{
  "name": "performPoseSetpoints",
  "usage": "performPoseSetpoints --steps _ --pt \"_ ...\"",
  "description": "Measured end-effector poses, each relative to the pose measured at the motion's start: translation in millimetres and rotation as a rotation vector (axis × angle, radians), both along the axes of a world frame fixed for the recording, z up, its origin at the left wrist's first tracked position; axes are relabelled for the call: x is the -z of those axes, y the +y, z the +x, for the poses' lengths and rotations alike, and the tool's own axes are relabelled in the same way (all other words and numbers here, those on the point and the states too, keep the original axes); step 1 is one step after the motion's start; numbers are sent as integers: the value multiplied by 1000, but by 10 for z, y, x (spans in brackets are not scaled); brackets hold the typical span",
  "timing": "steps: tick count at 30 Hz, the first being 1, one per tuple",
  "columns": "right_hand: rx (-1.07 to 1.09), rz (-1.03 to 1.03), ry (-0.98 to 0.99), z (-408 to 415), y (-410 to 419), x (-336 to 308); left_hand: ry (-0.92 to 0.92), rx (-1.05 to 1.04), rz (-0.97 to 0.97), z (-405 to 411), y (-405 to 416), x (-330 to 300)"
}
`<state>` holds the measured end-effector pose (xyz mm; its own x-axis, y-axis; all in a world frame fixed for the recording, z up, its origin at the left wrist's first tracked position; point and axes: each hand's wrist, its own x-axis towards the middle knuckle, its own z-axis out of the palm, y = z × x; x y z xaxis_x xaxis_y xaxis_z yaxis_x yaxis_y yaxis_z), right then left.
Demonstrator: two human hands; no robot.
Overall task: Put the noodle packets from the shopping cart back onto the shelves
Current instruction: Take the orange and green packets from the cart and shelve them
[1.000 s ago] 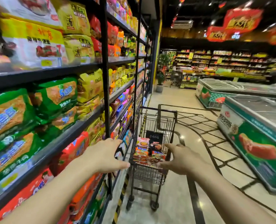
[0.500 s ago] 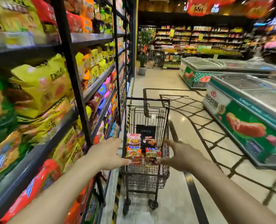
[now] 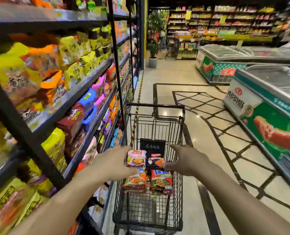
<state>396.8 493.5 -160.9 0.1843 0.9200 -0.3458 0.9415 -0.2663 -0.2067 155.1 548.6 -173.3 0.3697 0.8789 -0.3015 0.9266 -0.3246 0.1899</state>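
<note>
Reaching over the black wire shopping cart (image 3: 151, 209), the left hand (image 3: 113, 164) and the right hand (image 3: 188, 160) are both spread wide and hold nothing. The noodle packets (image 3: 147, 172) (four are visible) lie inside the cart, beside the shelves (image 3: 83, 92) on the left.

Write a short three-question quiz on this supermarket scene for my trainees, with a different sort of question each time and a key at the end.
1. True or false: the left hand is gripping a noodle packet.
2. How many noodle packets show in the shopping cart? A two, B four, C six.
3. On which side of the cart do the noodle shelves stand?

Key
1. False; both it and the right hand are open above the cart.
2. B.
3. Its left; chest freezers stand to the right.
</note>
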Motion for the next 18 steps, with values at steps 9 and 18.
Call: performPoseSetpoints --steps 9,18 --pt "28 -107 37 440 1210 758 46 11 -112 496 1192 697" --pt "219 -258 96 581 1679 1801 25 -24 -310 567 2009 2032"
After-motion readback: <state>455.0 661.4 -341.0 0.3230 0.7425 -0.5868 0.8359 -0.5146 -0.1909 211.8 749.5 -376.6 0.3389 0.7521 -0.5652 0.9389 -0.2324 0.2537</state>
